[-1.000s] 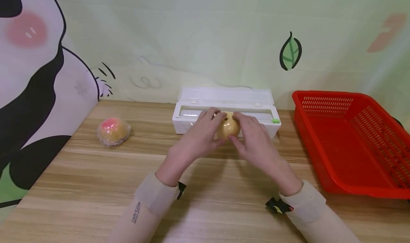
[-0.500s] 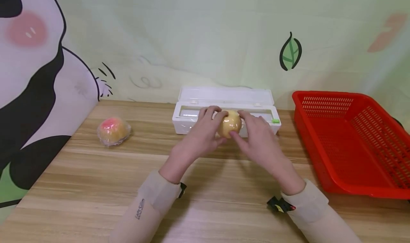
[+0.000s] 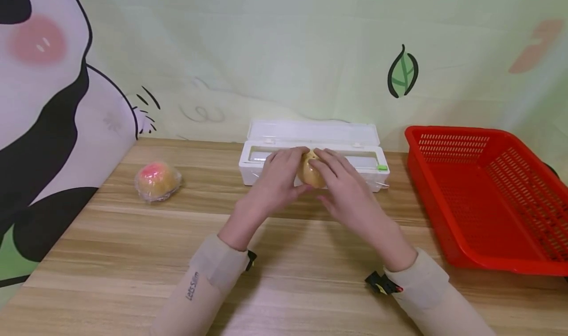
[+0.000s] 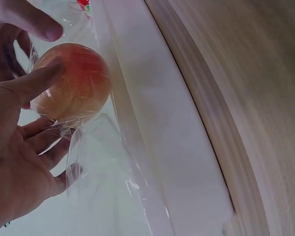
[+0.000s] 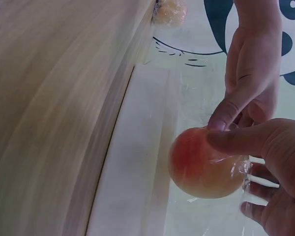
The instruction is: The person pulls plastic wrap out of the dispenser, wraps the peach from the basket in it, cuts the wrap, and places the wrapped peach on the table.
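Wooden worktop (image 3: 133, 267), panda-printed backdrop (image 3: 284, 55); red basket (image 3: 510, 218) at three o'clock, white box (image 3: 310, 143) at twelve; both hands (image 3: 276, 184) clasp film-wrapped fruit (image 5: 196, 167).

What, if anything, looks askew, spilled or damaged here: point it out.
Nothing looks spilled or damaged. Only the loose clear film looks untidy: it sticks out crumpled at the front right corner of the white box, not smooth.
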`<state>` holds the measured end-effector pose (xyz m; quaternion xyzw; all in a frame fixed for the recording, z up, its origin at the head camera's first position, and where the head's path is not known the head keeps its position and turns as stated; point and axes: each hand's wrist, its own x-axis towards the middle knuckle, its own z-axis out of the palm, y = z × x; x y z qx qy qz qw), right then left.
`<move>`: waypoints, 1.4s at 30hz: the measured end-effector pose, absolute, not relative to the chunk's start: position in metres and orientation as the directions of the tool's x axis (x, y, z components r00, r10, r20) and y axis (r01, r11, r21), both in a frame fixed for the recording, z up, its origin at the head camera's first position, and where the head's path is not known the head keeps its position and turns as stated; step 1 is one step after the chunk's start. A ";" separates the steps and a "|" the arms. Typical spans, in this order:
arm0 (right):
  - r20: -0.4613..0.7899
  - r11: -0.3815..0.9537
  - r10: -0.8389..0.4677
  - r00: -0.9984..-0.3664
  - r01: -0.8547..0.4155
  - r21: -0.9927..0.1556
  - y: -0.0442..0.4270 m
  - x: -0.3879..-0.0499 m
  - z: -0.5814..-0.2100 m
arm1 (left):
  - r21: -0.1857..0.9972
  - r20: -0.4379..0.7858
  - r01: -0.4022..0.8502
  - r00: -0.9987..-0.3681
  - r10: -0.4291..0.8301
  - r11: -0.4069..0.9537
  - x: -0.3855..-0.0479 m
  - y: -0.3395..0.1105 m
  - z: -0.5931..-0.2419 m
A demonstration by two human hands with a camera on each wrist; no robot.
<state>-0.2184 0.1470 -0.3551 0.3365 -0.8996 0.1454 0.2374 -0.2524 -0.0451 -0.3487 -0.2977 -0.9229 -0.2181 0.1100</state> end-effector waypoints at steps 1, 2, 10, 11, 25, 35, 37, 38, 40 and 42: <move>0.513 0.739 -0.533 -0.673 -0.666 -0.106 0.146 -0.219 -0.356 | 0.350 0.331 0.598 -0.799 0.503 0.720 -0.253 -0.045 -0.349; 0.504 0.745 -0.528 -0.684 -0.658 -0.112 0.146 -0.220 -0.356 | 0.365 0.330 0.601 -0.798 0.504 0.711 -0.253 -0.045 -0.349; 0.499 0.764 -0.494 -0.712 -0.630 -0.142 0.143 -0.227 -0.360 | 0.408 0.361 0.608 -0.793 0.492 0.681 -0.254 -0.047 -0.351; 0.503 0.765 -0.490 -0.712 -0.628 -0.144 0.142 -0.228 -0.360 | 0.403 0.367 0.608 -0.792 0.488 0.685 -0.254 -0.047 -0.351; 0.552 0.757 -0.427 -0.716 -0.618 -0.215 0.139 -0.236 -0.364 | 0.402 0.347 0.573 -0.817 0.461 0.714 -0.254 -0.047 -0.351; 0.540 0.765 -0.422 -0.728 -0.606 -0.219 0.138 -0.239 -0.363 | 0.438 0.355 0.568 -0.822 0.446 0.697 -0.255 -0.048 -0.351; 0.546 0.763 -0.421 -0.724 -0.609 -0.219 0.138 -0.240 -0.363 | 0.445 0.378 0.582 -0.811 0.446 0.680 -0.256 -0.050 -0.351; 0.547 0.762 -0.423 -0.722 -0.611 -0.216 0.138 -0.240 -0.364 | 0.449 0.395 0.591 -0.804 0.444 0.671 -0.257 -0.051 -0.351; 0.551 0.760 -0.425 -0.718 -0.614 -0.215 0.139 -0.241 -0.363 | 0.468 0.434 0.603 -0.794 0.427 0.646 -0.258 -0.055 -0.350; 0.556 0.756 -0.425 -0.714 -0.618 -0.215 0.139 -0.241 -0.363 | 0.496 0.472 0.603 -0.791 0.389 0.625 -0.261 -0.060 -0.349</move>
